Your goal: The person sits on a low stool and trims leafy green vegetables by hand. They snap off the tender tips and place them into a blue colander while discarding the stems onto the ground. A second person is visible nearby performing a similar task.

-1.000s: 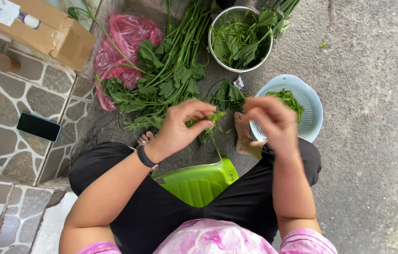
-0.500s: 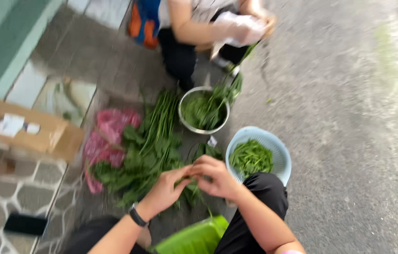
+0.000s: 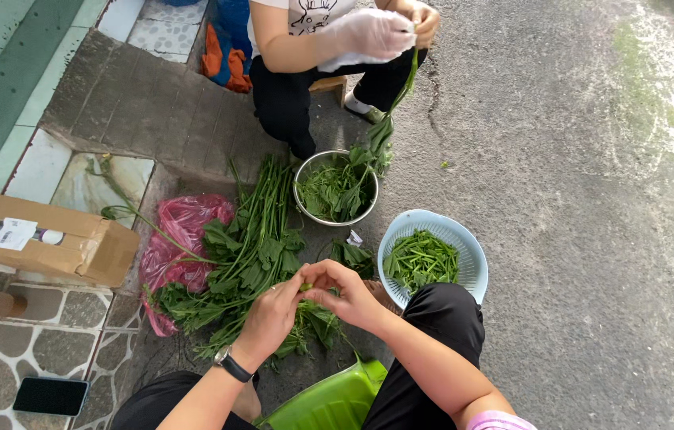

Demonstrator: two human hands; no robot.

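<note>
Left hand point(image 3: 272, 312) and right hand point(image 3: 343, 293) meet fingertip to fingertip, pinched closed on a small green stem piece point(image 3: 305, 287), held above the leafy greens pile point(image 3: 249, 255) on the ground, just beside the pale blue colander point(image 3: 472, 267) of cut stems

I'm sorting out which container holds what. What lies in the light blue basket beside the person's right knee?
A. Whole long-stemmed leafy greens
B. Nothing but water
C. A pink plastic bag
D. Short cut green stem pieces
D: the light blue basket holds a heap of short green stem pieces, while the long leafy greens lie on the ground.
</note>
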